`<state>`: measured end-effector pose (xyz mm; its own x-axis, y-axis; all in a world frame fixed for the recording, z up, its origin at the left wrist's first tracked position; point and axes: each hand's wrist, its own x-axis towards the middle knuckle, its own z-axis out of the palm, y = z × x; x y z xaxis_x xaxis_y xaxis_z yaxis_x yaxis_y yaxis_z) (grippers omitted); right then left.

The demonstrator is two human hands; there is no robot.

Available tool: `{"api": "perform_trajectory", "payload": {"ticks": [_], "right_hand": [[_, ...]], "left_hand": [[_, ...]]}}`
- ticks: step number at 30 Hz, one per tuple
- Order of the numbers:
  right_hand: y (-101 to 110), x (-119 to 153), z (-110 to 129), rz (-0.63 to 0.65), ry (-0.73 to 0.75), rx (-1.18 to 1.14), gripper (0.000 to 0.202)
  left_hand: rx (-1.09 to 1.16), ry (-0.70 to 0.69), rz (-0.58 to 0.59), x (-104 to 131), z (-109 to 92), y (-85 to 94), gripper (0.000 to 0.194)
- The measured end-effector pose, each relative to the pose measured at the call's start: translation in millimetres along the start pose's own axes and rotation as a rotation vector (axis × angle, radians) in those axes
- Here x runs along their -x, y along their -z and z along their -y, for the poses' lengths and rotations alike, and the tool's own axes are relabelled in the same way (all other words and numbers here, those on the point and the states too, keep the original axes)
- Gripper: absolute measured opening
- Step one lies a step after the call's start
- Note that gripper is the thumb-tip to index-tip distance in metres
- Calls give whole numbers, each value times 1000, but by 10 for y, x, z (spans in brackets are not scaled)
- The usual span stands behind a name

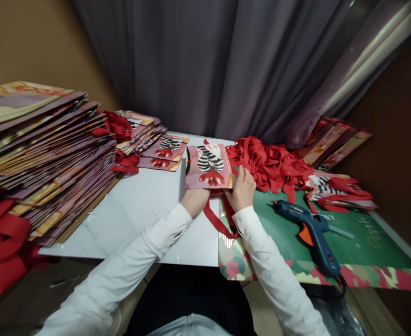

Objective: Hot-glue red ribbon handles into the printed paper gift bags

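Note:
A pink printed paper bag (210, 168) with a striped figure on it is at the middle of the table, its lower edge toward me. My left hand (195, 202) reaches to the bag's lower left edge; its fingers are hidden inside or behind the bag. My right hand (242, 189) is closed at the lower right corner, thumb and fingers on the bag's edge. From beneath the bag hangs a loop of red ribbon (215, 221), between my two wrists.
A tall stack of flat printed bags (51, 163) stands left, with smaller bags (166, 151) behind. Red ribbons (264, 161) are heaped right of centre. A blue glue gun (313, 233) lies on a green sheet (278, 219). More bags (334, 140) stand far right. A grey curtain (191, 70) hangs behind.

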<state>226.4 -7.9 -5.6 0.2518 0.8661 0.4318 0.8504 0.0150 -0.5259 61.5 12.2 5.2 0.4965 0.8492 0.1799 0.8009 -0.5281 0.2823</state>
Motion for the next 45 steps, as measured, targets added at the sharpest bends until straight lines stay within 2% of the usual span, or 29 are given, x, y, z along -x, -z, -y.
{"api": "perform_trajectory", "payload": {"ticks": [1, 3, 5, 8, 12, 21, 25, 28, 32, 39, 45], "right_hand": [[23, -3, 42, 6, 161, 133, 70], [36, -36, 116, 117, 419, 316, 55], [28, -92, 166, 221, 507, 415, 47], [42, -170, 203, 273, 434, 500, 44], [138, -227, 246, 302, 341, 540, 42], [319, -349, 328, 360, 261, 501, 42], [360, -417, 296, 371, 269, 473, 42], [377, -472, 244, 375, 295, 463, 43], [395, -507, 221, 390, 307, 455, 45], [358, -431, 283, 357, 283, 427, 43], [369, -406, 217, 347, 273, 429, 46]], "left_hand": [[-31, -39, 1, -2, -29, -9, 39], [-99, -121, 4, 1, -83, -13, 39], [-147, -180, 15, 15, -120, -3, 36], [-206, -228, 24, 58, -144, 20, 30], [-289, -258, -28, 149, -161, 18, 26], [-332, -315, -202, 337, -118, -157, 43], [-273, -358, -273, 380, -72, -171, 41], [-138, -394, -266, 394, -8, -117, 37], [-41, -433, -200, 375, 67, -30, 40], [-118, -292, -186, 385, 29, -63, 44], [-193, -471, -252, 369, 241, -94, 47]]}}
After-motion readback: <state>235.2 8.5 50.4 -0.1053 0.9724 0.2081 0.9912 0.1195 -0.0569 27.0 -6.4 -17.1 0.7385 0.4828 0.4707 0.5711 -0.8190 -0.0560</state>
